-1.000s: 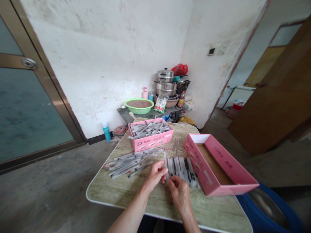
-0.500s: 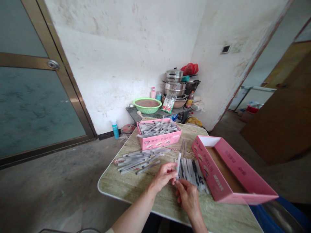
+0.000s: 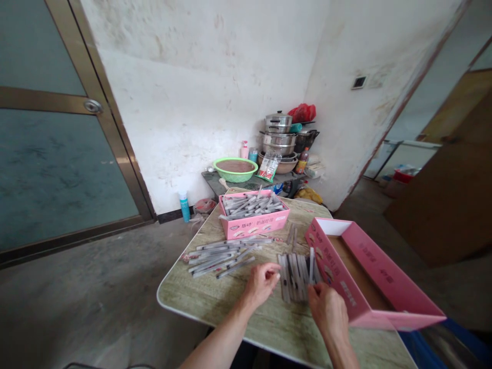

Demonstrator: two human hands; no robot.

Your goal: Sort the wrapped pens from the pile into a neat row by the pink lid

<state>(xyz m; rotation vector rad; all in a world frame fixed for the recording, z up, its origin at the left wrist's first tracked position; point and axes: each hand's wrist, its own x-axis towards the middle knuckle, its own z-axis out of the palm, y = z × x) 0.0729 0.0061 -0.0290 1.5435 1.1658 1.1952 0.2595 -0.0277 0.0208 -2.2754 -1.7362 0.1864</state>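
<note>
My right hand is closed on the lower end of a pen, a pale translucent one held nearly upright. It is over the right side of a row of similar pens laid side by side on the table. My left hand hovers at the row's left edge, fingers loosely curled, with a gap between thumb and forefinger and no pen visible in it. Further left lies a loose pile of pens. Behind the pile stands a pink box heaped with more pens.
A larger pink box stands open at the table's right side, next to the row. Behind the table, a low stand holds a green basin, stacked steel pots and bottles. A blue spray can stands on the floor.
My right hand has moved right with the pen, away from my left hand. The left hand's fingers no longer touch that pen. The view has shifted slightly.
</note>
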